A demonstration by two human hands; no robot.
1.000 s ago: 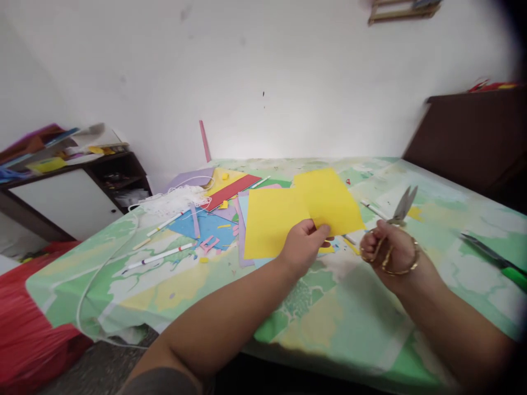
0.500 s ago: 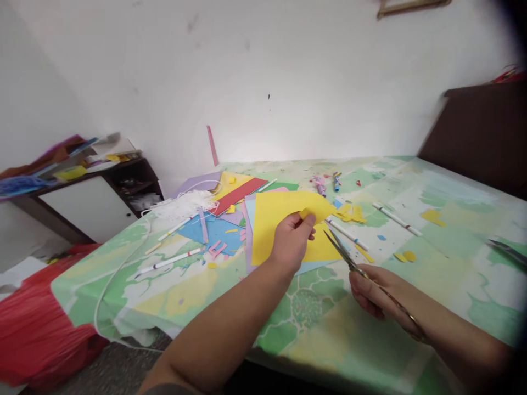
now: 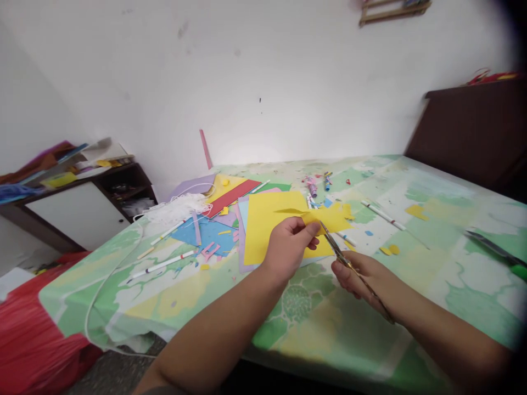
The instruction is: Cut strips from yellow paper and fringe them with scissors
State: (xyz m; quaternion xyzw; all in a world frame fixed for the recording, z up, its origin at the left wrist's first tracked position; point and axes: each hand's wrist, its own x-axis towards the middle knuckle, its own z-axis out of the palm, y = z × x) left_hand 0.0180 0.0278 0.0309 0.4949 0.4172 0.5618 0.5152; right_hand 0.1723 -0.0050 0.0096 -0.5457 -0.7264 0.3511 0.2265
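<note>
Between thumb and fingers, my left hand [image 3: 290, 247] pinches a small piece of yellow paper [image 3: 325, 220], raised above the table. My right hand [image 3: 362, 274] grips a pair of scissors [image 3: 338, 255], its blades pointing up and left. The blade tips meet the edge of the yellow piece, close to my left fingertips; whether they have cut into it I cannot tell. Below my left hand lies a larger yellow sheet [image 3: 263, 225], on top of pale blue and purple sheets. Part of that sheet is hidden by my hand.
White markers [image 3: 382, 214] lie right of the sheets, beside yellow scraps [image 3: 416, 212]. A dark-bladed cutting tool [image 3: 492, 246] rests at the right. White cord [image 3: 181, 211], a red strip [image 3: 234, 197] and blue paper [image 3: 206, 235] lie left. A red plastic bag [image 3: 41, 323] hangs beyond the table's left edge.
The yellow piece has been turned in my left hand. My right hand has brought the scissors up and left, and their blades have closed together at the piece's edge. The view has shifted slightly.
</note>
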